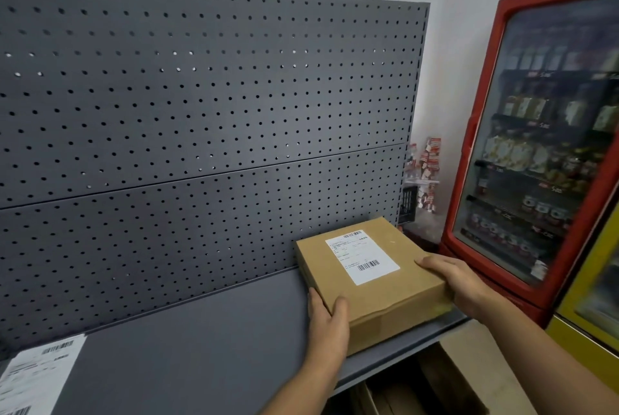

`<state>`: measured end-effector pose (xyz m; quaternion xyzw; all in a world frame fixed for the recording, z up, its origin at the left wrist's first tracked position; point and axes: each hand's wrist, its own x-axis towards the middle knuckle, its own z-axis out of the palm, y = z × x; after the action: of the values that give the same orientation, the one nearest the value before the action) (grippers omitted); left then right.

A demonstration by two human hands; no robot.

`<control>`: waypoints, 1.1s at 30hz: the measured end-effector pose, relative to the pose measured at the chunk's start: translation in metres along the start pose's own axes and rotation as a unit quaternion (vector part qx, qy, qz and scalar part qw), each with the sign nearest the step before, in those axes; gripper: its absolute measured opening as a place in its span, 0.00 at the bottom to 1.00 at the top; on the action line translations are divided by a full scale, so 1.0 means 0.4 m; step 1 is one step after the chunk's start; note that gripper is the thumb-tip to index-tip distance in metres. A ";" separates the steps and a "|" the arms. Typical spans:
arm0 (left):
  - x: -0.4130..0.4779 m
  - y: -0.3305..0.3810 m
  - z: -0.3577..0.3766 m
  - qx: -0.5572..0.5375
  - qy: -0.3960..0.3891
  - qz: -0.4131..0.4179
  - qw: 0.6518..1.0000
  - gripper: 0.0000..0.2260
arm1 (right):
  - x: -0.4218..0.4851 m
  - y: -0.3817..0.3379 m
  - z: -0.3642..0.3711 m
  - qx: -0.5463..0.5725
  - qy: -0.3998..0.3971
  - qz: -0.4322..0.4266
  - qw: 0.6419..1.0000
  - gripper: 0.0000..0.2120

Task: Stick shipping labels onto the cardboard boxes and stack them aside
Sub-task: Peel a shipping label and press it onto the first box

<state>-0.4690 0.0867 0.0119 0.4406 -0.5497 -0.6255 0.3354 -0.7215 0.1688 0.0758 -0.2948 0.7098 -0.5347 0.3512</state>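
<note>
Your left hand point(327, 318) and right hand point(459, 282) are gripping the flat brown cardboard box point(397, 295) at seven and three o'clock.

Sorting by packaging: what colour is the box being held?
Plain brown; the cardboard box carries a white label. Head view shows it.

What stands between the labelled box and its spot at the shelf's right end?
Nothing visible. The left hand and right hand grip the cardboard box directly, and it sits at the right end of the shelf by the pegboard. The loose label sheets lie at the left.
</note>
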 end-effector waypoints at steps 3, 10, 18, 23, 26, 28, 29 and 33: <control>-0.029 0.026 0.005 0.037 0.009 0.008 0.999 0.41 | 0.009 0.007 -0.004 0.001 -0.008 -0.013 1.000 0.09; -0.037 0.040 0.020 0.094 0.030 0.031 0.995 0.34 | 0.025 0.043 -0.011 0.005 -0.004 0.000 1.000 0.10; -0.033 0.030 0.029 0.114 0.043 0.045 0.992 0.34 | 0.016 0.032 -0.028 -0.029 0.014 -0.043 0.999 0.15; -0.044 0.037 0.022 0.133 0.035 0.046 0.989 0.34 | -0.003 0.014 -0.023 -0.059 0.023 -0.077 0.995 0.12; -0.046 0.037 0.014 0.142 0.025 0.050 0.988 0.35 | -0.008 0.012 -0.021 -0.110 0.052 -0.116 0.986 0.17; -0.050 0.046 0.001 0.140 0.019 0.042 0.989 0.38 | -0.008 0.019 -0.012 -0.145 0.081 -0.130 0.977 0.19; -0.045 0.047 -0.008 0.140 0.017 0.040 0.989 0.40 | -0.007 0.023 -0.008 -0.168 0.098 -0.134 0.972 0.21; -0.023 0.053 -0.064 0.233 0.014 0.068 0.970 0.41 | -0.018 0.016 0.011 -0.278 0.156 -0.165 0.933 0.21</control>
<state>-0.4431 0.0812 0.0343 0.4769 -0.7045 -0.4492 0.2730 -0.7140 0.1736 0.0703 -0.4062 0.8176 -0.4054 0.0466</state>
